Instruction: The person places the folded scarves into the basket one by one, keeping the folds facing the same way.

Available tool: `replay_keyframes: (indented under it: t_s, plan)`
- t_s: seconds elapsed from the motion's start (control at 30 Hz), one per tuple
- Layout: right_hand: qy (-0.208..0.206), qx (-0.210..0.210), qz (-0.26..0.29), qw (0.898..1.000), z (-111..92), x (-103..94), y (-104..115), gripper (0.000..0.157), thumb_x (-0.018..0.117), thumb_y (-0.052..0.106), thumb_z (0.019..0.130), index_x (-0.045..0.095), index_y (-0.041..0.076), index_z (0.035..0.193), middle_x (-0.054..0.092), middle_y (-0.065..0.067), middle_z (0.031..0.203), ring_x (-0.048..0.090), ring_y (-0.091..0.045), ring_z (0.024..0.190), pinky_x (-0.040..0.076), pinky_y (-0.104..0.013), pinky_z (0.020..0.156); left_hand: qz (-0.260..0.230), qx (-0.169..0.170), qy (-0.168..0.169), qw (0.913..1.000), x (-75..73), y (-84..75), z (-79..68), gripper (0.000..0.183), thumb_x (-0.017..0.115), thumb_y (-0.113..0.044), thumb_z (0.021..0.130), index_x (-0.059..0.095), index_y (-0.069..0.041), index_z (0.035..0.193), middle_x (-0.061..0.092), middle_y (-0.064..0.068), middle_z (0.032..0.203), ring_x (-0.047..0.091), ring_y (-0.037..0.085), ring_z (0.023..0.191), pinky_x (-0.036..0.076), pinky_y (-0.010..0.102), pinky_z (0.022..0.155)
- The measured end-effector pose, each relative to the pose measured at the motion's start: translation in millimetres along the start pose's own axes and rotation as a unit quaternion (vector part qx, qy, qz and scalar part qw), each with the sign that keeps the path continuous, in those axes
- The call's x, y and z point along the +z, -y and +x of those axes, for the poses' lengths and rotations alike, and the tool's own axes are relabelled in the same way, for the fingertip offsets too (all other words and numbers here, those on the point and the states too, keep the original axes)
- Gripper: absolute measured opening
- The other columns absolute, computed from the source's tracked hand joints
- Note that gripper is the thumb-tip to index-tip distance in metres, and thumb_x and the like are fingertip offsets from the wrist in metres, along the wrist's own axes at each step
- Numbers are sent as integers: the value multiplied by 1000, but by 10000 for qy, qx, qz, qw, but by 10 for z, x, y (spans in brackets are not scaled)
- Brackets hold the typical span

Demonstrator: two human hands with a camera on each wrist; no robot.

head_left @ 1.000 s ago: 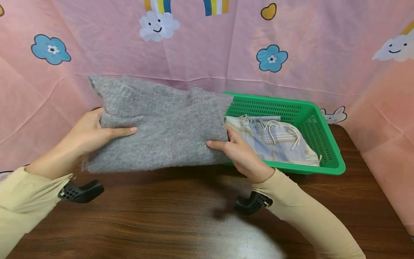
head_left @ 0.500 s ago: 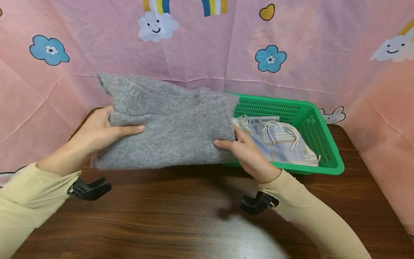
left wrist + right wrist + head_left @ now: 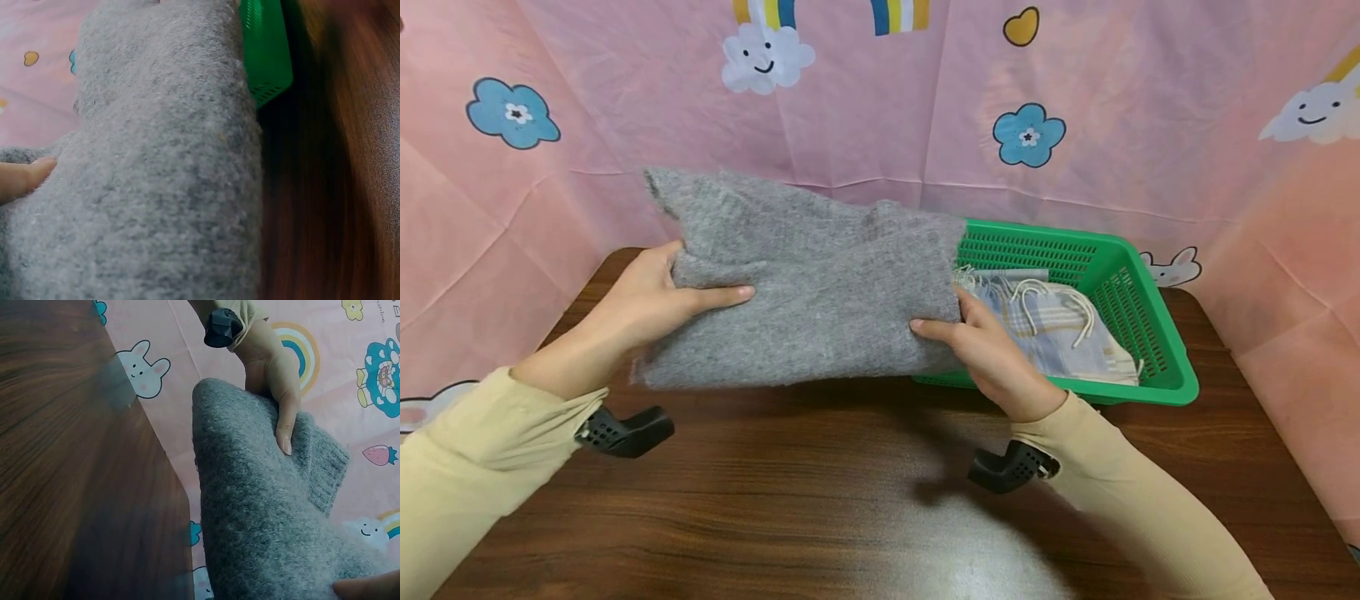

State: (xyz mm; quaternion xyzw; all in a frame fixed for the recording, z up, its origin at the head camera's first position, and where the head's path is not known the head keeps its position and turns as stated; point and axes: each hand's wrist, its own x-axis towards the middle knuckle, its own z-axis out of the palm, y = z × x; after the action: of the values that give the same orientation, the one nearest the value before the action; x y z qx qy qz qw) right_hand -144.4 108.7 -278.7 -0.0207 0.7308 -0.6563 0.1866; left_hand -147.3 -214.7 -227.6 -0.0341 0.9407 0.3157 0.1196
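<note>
A folded grey knit garment (image 3: 820, 283) is held up above the table in both hands, stretched out sideways. My left hand (image 3: 643, 304) grips its left end, the thumb lying across the front and the fingers hidden behind. At the right end my right hand (image 3: 996, 354) pinches the lower part, thumb in front. A ribbed edge of the garment (image 3: 328, 472) shows beside the left hand (image 3: 275, 378) in the right wrist view. The garment's right end overlaps the green basket (image 3: 1180, 367) in the head view.
Inside the basket lies a pale blue and cream plaid fringed cloth (image 3: 1060, 333). The dark wooden table (image 3: 790, 500) extends in front. A pink printed curtain (image 3: 865, 125) surrounds its back and sides. Black mounts (image 3: 628, 433) sit at both wrists.
Both hands have shifted to the right with the grey knit garment, and it covers more of the basket's left side. The basket and the plaid cloth stay put.
</note>
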Motion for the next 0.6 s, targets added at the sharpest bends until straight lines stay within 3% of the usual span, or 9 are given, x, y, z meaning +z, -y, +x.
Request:
replay_keyframes:
  t_s: [0.2,0.3,0.5,0.6]
  plan:
    - [-180,237,-145,9995,-16,-19,14,89,63,16,92,1,16,155,-4,1,162,-6,-15,148,9,-42,120,-20,79,25,10000,8,-18,15,124,64,-68,78,-6,4,151,-2,25,158,5,46,144,19,63,110]
    - [-181,187,-91,9996,-24,-42,20,88,62,14,92,1,15,155,-1,-1,162,-3,-16,148,10,-42,120,-30,64,45,10000,17,-44,20,122,64,-66,79,-6,4,151,-2,26,158,5,46,144,20,62,110]
    - [-40,29,3,10000,-49,-103,15,79,59,11,94,10,19,155,20,-2,159,19,-20,146,20,-44,118,-13,64,26,10000,44,-93,37,123,64,-67,79,-7,3,151,-3,25,158,4,45,144,19,62,111]
    - [-72,-29,54,10000,-53,-126,16,74,58,9,94,15,16,154,25,-5,157,24,-22,144,22,-44,116,-66,125,-14,9999,63,-117,39,123,65,-67,78,-4,3,152,-1,24,159,6,44,145,19,61,111]
